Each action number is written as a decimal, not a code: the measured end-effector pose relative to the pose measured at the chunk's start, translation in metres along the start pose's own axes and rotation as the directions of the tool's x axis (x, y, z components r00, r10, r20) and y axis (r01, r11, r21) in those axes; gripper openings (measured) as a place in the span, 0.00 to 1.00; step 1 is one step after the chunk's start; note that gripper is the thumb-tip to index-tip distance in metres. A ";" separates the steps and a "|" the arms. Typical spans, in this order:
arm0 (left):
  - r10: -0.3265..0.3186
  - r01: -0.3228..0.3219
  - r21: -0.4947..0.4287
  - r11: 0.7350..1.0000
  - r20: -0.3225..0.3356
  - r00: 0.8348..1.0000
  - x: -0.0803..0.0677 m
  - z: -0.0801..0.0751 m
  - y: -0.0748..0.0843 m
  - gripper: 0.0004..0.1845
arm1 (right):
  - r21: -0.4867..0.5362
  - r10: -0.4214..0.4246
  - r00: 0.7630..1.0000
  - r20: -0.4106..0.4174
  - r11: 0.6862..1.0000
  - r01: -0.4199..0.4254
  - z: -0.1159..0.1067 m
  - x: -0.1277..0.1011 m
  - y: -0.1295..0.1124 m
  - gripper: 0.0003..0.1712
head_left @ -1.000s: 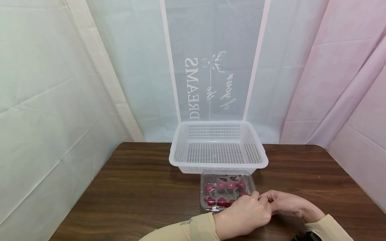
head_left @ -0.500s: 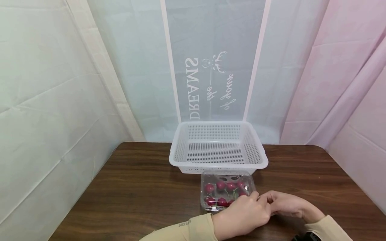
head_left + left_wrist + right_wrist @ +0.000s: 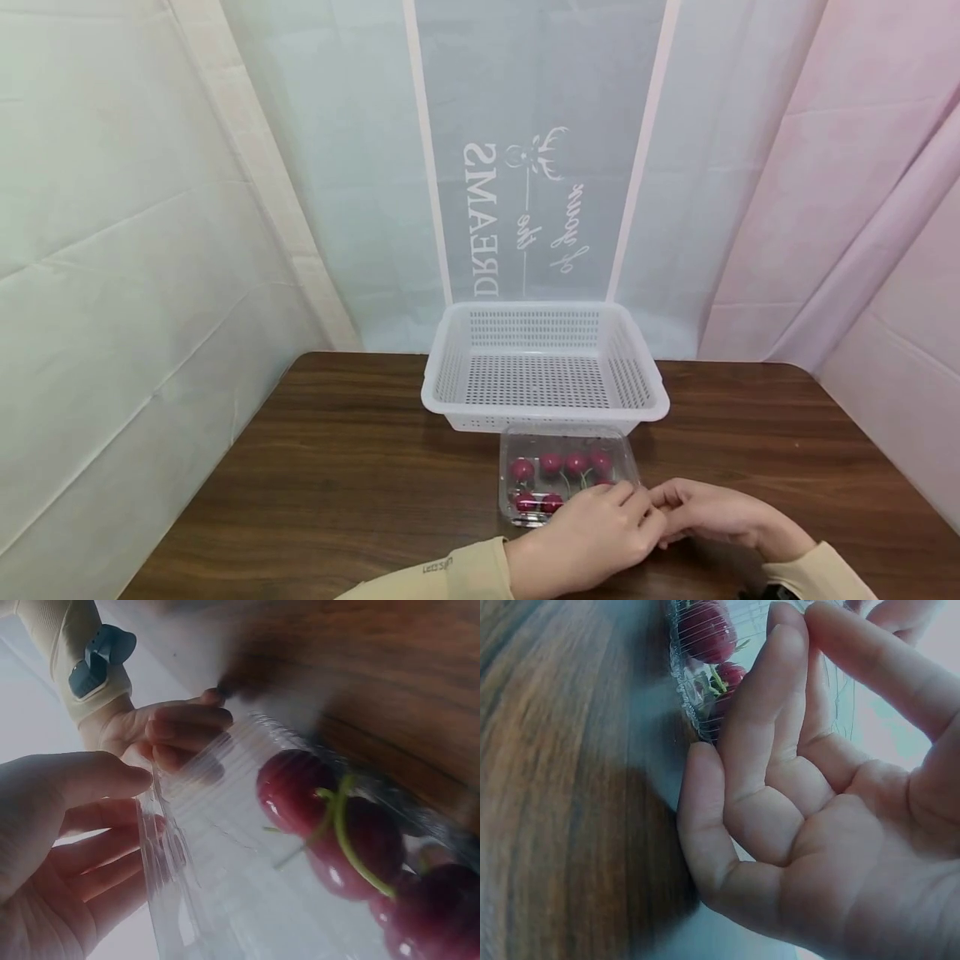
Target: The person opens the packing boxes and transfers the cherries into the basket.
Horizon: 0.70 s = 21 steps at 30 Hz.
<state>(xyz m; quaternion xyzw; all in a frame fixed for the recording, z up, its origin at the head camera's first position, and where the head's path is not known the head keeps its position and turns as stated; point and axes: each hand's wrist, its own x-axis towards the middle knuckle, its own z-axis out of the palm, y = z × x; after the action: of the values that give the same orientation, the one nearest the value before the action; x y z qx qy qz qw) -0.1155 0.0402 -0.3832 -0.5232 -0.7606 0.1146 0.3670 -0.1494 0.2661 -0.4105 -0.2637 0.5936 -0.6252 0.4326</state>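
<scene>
A clear plastic clamshell box (image 3: 508, 479) of dark red cherries (image 3: 551, 463), some with green stems, sits on the table in front of the basket. My left hand (image 3: 588, 533) lies across its near right corner. In the left wrist view, my left thumb and fingers (image 3: 105, 780) pinch the ridged edge of the clear plastic. Just to the right, my right hand (image 3: 723, 518) meets the same corner. In the right wrist view its thumb and fingertips come together at the plastic edge, with the other fingers bent beside the box. The left hand hides the nearest cherries.
A white perforated basket (image 3: 543, 412) stands right behind the box, with nothing in it. The dark wooden table (image 3: 337, 467) extends to both sides. Pale curtains (image 3: 360, 167) hang at the back and sides. A dark wristband (image 3: 101, 660) is on my right wrist.
My left hand has shifted slightly left along the box's corner, and its fingertips now sit a little lower. The glare on the lid has changed. My right hand stays nearly in place.
</scene>
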 end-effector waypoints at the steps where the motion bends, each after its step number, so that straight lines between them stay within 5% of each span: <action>1: 0.007 -0.007 0.004 1.000 -0.008 1.000 -0.002 0.000 -0.002 0.12 | -0.003 -0.002 1.000 0.007 1.000 0.002 0.000 0.001 0.000 0.12; 4: 0.023 -0.023 0.012 1.000 -0.031 0.999 -0.010 -0.002 -0.007 0.16 | -0.010 -0.005 1.000 0.024 1.000 0.005 0.000 0.002 -0.001 0.08; 9: -0.002 0.003 0.012 1.000 -0.068 0.998 -0.020 -0.010 -0.018 0.24 | -0.015 0.013 1.000 0.027 1.000 -0.013 0.000 0.002 -0.002 0.17; 21: -0.095 0.093 -0.055 0.994 -0.036 0.995 -0.048 -0.007 -0.032 0.15 | -0.021 0.059 0.998 0.001 0.998 -0.059 0.003 0.001 -0.007 0.09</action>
<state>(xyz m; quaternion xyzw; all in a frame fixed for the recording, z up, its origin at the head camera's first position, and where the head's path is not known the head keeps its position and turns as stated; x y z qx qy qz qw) -0.1248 -0.0164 -0.3818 -0.4984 -0.7800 0.0670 0.3724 -0.1493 0.2632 -0.4031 -0.2509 0.6072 -0.6057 0.4487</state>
